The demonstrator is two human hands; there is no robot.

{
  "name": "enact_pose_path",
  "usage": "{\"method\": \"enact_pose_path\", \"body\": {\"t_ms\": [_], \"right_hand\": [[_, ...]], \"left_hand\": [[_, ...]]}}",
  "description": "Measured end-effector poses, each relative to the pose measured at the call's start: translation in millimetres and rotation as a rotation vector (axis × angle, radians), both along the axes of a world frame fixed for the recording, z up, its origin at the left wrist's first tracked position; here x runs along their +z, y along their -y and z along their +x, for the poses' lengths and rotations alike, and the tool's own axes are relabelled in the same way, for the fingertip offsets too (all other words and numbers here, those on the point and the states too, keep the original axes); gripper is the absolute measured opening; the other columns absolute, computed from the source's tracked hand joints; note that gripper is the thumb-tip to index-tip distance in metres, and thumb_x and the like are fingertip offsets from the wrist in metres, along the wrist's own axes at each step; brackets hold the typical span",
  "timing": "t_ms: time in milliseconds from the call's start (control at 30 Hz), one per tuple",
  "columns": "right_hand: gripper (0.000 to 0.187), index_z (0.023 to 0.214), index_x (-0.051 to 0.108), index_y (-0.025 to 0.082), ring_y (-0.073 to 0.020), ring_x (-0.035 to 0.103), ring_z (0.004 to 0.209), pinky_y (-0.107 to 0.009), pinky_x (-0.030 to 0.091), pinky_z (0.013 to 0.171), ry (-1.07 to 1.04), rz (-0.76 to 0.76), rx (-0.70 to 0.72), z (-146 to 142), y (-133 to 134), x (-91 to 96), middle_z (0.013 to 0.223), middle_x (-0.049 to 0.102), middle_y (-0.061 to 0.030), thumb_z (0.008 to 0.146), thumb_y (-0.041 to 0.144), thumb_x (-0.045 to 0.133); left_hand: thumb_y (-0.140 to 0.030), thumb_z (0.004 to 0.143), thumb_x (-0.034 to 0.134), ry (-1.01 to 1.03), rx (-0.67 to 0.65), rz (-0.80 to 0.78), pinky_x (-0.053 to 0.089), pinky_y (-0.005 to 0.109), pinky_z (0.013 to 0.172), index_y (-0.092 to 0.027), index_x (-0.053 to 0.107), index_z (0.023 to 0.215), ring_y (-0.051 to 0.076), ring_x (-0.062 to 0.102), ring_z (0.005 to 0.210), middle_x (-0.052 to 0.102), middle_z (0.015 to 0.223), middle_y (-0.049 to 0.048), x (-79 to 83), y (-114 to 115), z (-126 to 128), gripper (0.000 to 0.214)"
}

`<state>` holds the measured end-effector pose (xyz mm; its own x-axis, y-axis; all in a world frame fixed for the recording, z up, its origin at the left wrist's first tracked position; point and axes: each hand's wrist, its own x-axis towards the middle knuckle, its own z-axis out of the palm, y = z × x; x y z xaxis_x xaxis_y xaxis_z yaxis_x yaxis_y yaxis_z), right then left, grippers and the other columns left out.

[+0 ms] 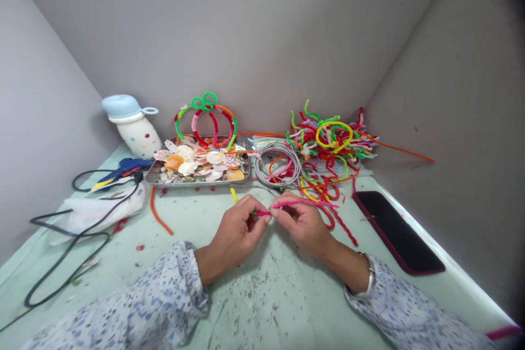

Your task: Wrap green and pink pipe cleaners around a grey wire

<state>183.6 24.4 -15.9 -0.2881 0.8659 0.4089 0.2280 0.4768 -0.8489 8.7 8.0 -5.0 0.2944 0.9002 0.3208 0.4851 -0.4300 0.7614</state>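
My left hand (pixel 238 232) and my right hand (pixel 301 224) meet over the middle of the pale green table (pixel 254 295), fingers pinched together. Between them runs a pink pipe cleaner (pixel 305 203) that trails off to the right. A short yellow and green pipe cleaner (pixel 234 195) pokes up from my left fingers. Both hands are closed on these stems, fingertips almost touching.
A heap of coloured pipe cleaners (pixel 328 139) lies behind, with a coil of grey wire (pixel 275 167), a tray of seashells (pixel 200 167) and a pipe-cleaner pumpkin shape (pixel 207 117). A blue glue gun (pixel 123 169) with black cable, a white jar (pixel 135 126) and a phone (pixel 396 229) flank them.
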Motion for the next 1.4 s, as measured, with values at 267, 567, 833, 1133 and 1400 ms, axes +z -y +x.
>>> {"method": "enact_pose_path", "body": {"t_ms": [267, 567, 833, 1133, 1400], "right_hand": [[0.011, 0.083, 0.065, 0.02, -0.0164, 0.059, 0.081, -0.03, 0.047, 0.075, 0.003, -0.01, 0.012, -1.5, 0.4, -1.0, 0.082, 0.063, -0.0029, 0.088, 0.025, 0.057], [0.013, 0.082, 0.066, 0.02, -0.0155, 0.058, 0.08, -0.029, 0.046, 0.074, -0.025, -0.015, 0.023, -0.7, -0.2, -0.1, 0.08, 0.062, -0.0024, 0.089, 0.025, 0.056], [0.016, 0.083, 0.066, 0.02, -0.0153, 0.058, 0.078, -0.028, 0.046, 0.072, -0.042, -0.055, -0.026, -0.7, -0.4, -1.5, 0.081, 0.063, -0.0024, 0.091, 0.028, 0.054], [0.017, 0.081, 0.066, 0.02, -0.016, 0.059, 0.078, -0.031, 0.047, 0.075, -0.025, -0.016, -0.03, -1.6, -0.2, -0.5, 0.08, 0.064, -0.0024, 0.09, 0.027, 0.054], [0.016, 0.082, 0.066, 0.02, -0.0158, 0.06, 0.078, -0.029, 0.048, 0.073, -0.01, -0.034, -0.018, -1.2, 0.0, -2.9, 0.081, 0.065, -0.0025, 0.09, 0.027, 0.055]], "left_hand": [[-0.02, 0.086, 0.052, 0.003, 0.021, 0.015, 0.033, 0.022, 0.055, -0.016, 0.053, 0.076, 0.01, 0.044, 0.06, 0.048, 0.069, -0.0023, 0.0, 0.9, 2.0, 0.011], [-0.021, 0.087, 0.051, -0.016, 0.029, 0.022, 0.032, 0.023, 0.054, -0.017, 0.051, 0.077, 0.011, 0.043, 0.059, 0.047, 0.07, -0.0024, -3.1, 1.9, 1.0, 0.01], [-0.021, 0.085, 0.052, 0.003, -0.016, -0.013, 0.035, 0.022, 0.053, -0.016, 0.054, 0.085, 0.01, 0.045, 0.059, 0.049, 0.073, -0.0015, -1.2, 0.4, 0.6, 0.005], [-0.019, 0.084, 0.05, 0.013, 0.018, -0.016, 0.033, 0.022, 0.053, -0.017, 0.052, 0.077, 0.011, 0.044, 0.058, 0.048, 0.069, -0.0021, 0.1, 0.3, 1.4, 0.007], [-0.012, 0.08, 0.049, -0.003, 0.026, 0.014, 0.033, 0.023, 0.056, -0.018, 0.051, 0.076, 0.011, 0.043, 0.06, 0.048, 0.07, -0.0024, -1.2, 0.8, 2.2, 0.007]]}}
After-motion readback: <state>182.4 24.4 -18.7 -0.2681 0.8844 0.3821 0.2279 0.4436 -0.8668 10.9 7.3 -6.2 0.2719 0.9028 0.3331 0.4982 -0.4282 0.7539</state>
